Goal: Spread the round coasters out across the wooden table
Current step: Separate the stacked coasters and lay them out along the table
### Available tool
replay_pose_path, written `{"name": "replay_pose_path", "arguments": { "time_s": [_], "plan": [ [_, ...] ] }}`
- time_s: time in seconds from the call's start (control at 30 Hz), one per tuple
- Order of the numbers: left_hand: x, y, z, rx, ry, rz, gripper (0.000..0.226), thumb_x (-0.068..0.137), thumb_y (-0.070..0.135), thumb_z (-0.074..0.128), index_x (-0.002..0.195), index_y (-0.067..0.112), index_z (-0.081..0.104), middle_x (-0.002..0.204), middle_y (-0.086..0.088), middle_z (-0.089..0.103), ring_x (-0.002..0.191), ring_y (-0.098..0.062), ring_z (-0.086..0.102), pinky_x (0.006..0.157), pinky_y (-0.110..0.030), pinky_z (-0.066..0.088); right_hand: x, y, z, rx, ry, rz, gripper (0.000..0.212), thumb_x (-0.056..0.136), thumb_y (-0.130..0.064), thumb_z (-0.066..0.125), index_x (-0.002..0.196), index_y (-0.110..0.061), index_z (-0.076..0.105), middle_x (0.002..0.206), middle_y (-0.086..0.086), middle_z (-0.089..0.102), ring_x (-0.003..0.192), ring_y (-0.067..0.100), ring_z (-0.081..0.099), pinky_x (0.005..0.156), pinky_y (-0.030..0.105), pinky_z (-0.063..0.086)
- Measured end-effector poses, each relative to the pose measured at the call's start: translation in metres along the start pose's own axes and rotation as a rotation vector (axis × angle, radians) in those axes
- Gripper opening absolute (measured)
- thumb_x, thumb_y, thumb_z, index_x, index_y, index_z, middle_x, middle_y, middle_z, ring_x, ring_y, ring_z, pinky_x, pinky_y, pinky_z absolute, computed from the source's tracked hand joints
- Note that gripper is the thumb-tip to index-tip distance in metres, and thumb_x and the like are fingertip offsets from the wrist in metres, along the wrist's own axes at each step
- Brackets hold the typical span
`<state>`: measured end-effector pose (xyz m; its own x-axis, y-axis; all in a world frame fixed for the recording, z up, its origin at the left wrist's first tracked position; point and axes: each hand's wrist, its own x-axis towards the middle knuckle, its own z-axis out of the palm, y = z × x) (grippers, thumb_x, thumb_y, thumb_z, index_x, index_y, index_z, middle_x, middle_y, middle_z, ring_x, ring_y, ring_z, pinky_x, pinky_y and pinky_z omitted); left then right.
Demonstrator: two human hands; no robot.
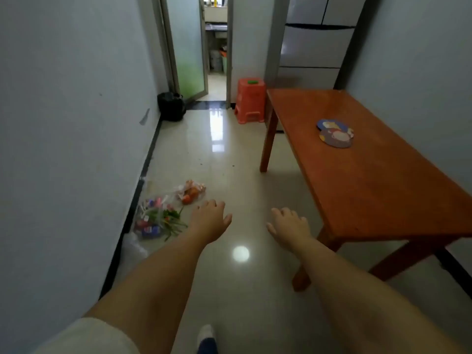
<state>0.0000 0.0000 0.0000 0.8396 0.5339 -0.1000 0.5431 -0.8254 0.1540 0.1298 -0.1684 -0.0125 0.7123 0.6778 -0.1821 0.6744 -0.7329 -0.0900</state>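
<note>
Nearest the lens, a white shoe [206, 334] stands on the glossy floor [229, 154] at six o'clock. Both bare arms reach forward over the tiles: left hand [210, 218] and right hand [290, 226] are spread loosely and hold nothing. Round coasters [335, 133] lie overlapped in a small cluster on the wooden table [370, 180] at two o'clock, well apart from both hands. Bags of groceries [163, 215] sit at nine o'clock by the wall.

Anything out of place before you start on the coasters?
Yes: clear bags of groceries lie on the floor by the left wall, not put away. The coasters sit overlapped in one clump on the table. Both hands are empty.
</note>
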Motion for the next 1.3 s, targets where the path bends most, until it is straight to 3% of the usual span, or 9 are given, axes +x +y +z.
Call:
{"name": "replay_pose_path", "arguments": {
  "time_s": [0.13, 0.27, 0.5, 0.73, 1.0, 1.3],
  "plan": [
    [0.093, -0.029, -0.023, 0.027, -0.022, 0.032, 0.055, 0.093, 0.048, 0.035, 0.134, 0.014, 0.047, 0.139, -0.013, 0.051, 0.130, -0.030, 0.044, 0.105, -0.044, 0.038, 0.077, -0.010, -0.020, 0.081, 0.001, 0.084, 0.053, 0.094, -0.045, 0.038, 0.141, -0.020, 0.036, 0.140, 0.011, 0.046, 0.127, 0.030, 0.044, 0.101, 0.045, 0.037],
    [0.175, -0.028, -0.039, 0.056, -0.048, 0.076, 0.056, 0.093, 0.048, 0.033, 0.135, 0.014, 0.045, 0.135, -0.013, 0.054, 0.123, -0.031, 0.049, 0.104, -0.045, 0.039, 0.145, -0.006, -0.038, 0.102, 0.001, 0.126, 0.053, 0.095, -0.044, 0.038, 0.141, -0.019, 0.035, 0.140, 0.011, 0.045, 0.127, 0.031, 0.044, 0.101, 0.046, 0.036],
    [0.328, 0.007, -0.037, 0.071, -0.063, 0.187, 0.054, 0.093, 0.048, 0.034, 0.135, 0.015, 0.045, 0.134, -0.011, 0.054, 0.122, -0.029, 0.050, 0.102, -0.044, 0.040, 0.271, 0.053, -0.058, 0.109, 0.018, 0.227, 0.055, 0.095, -0.045, 0.036, 0.144, -0.021, 0.031, 0.143, 0.011, 0.043, 0.130, 0.030, 0.041, 0.103, 0.047, 0.035],
    [0.492, 0.071, -0.057, 0.060, -0.033, 0.259, 0.053, 0.092, 0.050, 0.035, 0.131, 0.017, 0.049, 0.128, -0.010, 0.058, 0.118, -0.029, 0.054, 0.099, -0.044, 0.042, 0.397, 0.145, -0.103, 0.104, 0.069, 0.331, 0.049, 0.093, -0.048, 0.037, 0.136, -0.023, 0.038, 0.135, 0.010, 0.049, 0.123, 0.029, 0.047, 0.099, 0.047, 0.039],
    [0.634, 0.162, -0.050, 0.022, -0.120, 0.421, 0.050, 0.093, 0.049, 0.035, 0.130, 0.016, 0.047, 0.131, -0.012, 0.055, 0.121, -0.031, 0.050, 0.102, -0.046, 0.039, 0.473, 0.249, -0.123, 0.194, 0.008, 0.541, 0.058, 0.096, -0.050, 0.034, 0.147, -0.023, 0.026, 0.154, 0.009, 0.031, 0.140, 0.031, 0.031, 0.111, 0.051, 0.029],
    [0.743, 0.305, -0.019, 0.147, -0.246, 0.835, 0.055, 0.095, 0.047, 0.035, 0.140, 0.016, 0.038, 0.145, -0.012, 0.043, 0.131, -0.032, 0.041, 0.106, -0.047, 0.035, 0.485, 0.338, -0.115, 0.237, -0.027, 0.953, 0.052, 0.097, -0.044, 0.035, 0.143, -0.022, 0.029, 0.142, 0.012, 0.041, 0.128, 0.031, 0.041, 0.101, 0.047, 0.037]
  ]
}}
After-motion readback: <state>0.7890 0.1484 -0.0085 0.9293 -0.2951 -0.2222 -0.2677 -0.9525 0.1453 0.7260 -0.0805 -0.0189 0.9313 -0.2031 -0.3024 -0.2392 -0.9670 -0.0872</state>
